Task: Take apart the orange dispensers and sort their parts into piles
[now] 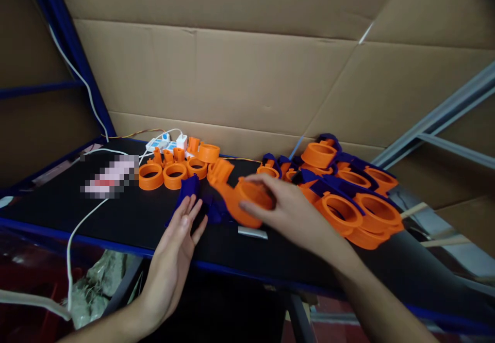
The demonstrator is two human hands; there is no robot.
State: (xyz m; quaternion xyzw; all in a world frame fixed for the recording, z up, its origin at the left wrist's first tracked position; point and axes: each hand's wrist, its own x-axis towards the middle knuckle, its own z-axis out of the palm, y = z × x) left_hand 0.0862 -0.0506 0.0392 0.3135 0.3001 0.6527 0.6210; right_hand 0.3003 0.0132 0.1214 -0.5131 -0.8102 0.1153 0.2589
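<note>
My right hand (284, 203) grips an orange plastic ring-shaped part (235, 198) by its ring; the clip-like end of the part points up and to the left. My left hand (174, 260) has its fingers stretched out beside a dark blue plastic part (188, 189) on the black tabletop (127, 224). Whether the fingertips touch that blue part I cannot tell. More dark blue plastic lies in shadow between the hands. A small flat grey bar (252, 233) rests just below the orange part.
Several orange rings (150, 177) stand at the back left, near a white power strip (154, 144) with cables. Orange and blue pieces (342, 214) form a pile on the right. A cardboard wall (247, 80) closes off the back. A white cable (73, 245) hangs over the front edge.
</note>
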